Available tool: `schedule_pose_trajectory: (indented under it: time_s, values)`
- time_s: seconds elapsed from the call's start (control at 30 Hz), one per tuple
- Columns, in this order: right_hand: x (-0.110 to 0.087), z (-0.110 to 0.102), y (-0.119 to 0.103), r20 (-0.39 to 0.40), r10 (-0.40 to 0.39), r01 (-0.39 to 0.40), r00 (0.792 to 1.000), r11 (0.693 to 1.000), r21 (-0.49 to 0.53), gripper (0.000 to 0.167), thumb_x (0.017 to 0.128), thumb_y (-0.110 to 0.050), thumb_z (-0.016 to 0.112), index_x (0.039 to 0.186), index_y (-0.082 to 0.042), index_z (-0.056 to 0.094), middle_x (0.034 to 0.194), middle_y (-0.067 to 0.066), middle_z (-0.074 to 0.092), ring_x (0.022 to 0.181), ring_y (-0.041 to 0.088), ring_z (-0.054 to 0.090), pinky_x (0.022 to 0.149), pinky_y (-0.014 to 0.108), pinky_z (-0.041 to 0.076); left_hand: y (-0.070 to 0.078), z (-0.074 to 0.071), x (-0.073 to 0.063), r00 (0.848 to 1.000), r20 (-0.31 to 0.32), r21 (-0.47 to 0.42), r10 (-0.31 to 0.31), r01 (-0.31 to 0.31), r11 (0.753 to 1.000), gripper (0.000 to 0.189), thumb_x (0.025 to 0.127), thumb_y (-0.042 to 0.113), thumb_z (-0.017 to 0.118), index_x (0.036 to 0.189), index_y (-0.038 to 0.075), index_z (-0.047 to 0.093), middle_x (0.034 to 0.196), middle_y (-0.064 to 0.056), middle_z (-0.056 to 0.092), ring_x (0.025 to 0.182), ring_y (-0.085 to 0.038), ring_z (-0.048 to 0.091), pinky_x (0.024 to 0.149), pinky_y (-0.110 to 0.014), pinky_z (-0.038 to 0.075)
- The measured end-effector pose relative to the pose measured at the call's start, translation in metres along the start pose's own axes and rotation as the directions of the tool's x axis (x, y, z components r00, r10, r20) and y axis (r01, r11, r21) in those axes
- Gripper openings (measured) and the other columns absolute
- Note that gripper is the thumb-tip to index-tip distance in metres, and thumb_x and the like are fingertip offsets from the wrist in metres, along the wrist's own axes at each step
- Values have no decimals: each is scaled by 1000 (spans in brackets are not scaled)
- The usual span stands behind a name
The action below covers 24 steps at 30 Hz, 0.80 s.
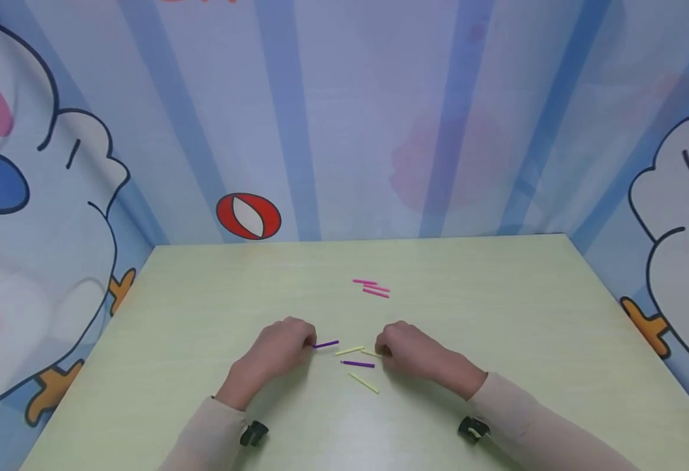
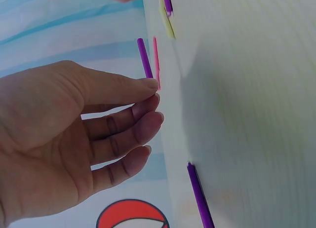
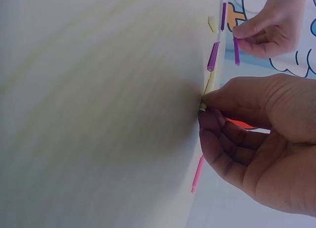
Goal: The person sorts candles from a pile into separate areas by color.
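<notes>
My left hand (image 1: 282, 345) pinches one end of a thin purple stick (image 1: 325, 344) between thumb and index finger. In the left wrist view this stick (image 2: 144, 57) points up from the fingertips, and another purple stick (image 2: 200, 196) lies on the table below the hand. My right hand (image 1: 409, 350) pinches the end of a pale yellow stick (image 1: 370, 354); only a small tip (image 3: 202, 108) shows by the fingers in the right wrist view. Between the hands lie a yellow stick (image 1: 350, 351), a purple stick (image 1: 358, 364) and, closer to me, another yellow stick (image 1: 364, 383).
Three pink sticks (image 1: 376, 288) lie in a loose group farther back on the pale table (image 1: 233, 281). Behind the table's back edge hangs a blue striped backdrop (image 1: 350, 131) with cartoon figures. Small black devices (image 1: 254, 433) sit at both wrists.
</notes>
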State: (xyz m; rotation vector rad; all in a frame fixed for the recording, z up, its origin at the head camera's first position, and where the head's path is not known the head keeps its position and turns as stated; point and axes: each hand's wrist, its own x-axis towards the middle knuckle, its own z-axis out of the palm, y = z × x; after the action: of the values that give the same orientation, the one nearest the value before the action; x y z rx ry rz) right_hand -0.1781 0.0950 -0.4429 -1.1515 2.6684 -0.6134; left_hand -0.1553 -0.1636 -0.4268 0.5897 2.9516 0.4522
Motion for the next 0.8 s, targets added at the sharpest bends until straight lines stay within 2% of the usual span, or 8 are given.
schedule_pose_trajectory:
  time_s: [0.4,0.63,0.8]
  values:
    - [0,0,1,-3,-2,2,1000,1000,1,29,80,10,63,63,-11,55,60,-8,34,62,8,31,57,24,30,-26,-12,-17,990,12,-25,-139,140,990,6,90,3,70,89,9,73,82,1,65,69,-13,53,66,-33,49]
    - [0,0,1,-6,-7,7,1000,1000,0,27,80,10,63,63,-9,57,60,-8,35,61,8,30,57,24,29,-42,-18,-28,986,-4,-21,-169,169,985,4,89,4,71,87,7,73,79,1,64,68,-14,52,65,-33,48]
    - [0,1,1,-10,-10,10,1000,1000,4,31,80,11,62,61,-11,52,60,-8,31,60,7,29,56,24,28,-52,-19,-35,982,-10,-18,-190,189,982,3,89,8,74,88,5,72,78,1,63,68,-15,52,64,-34,48]
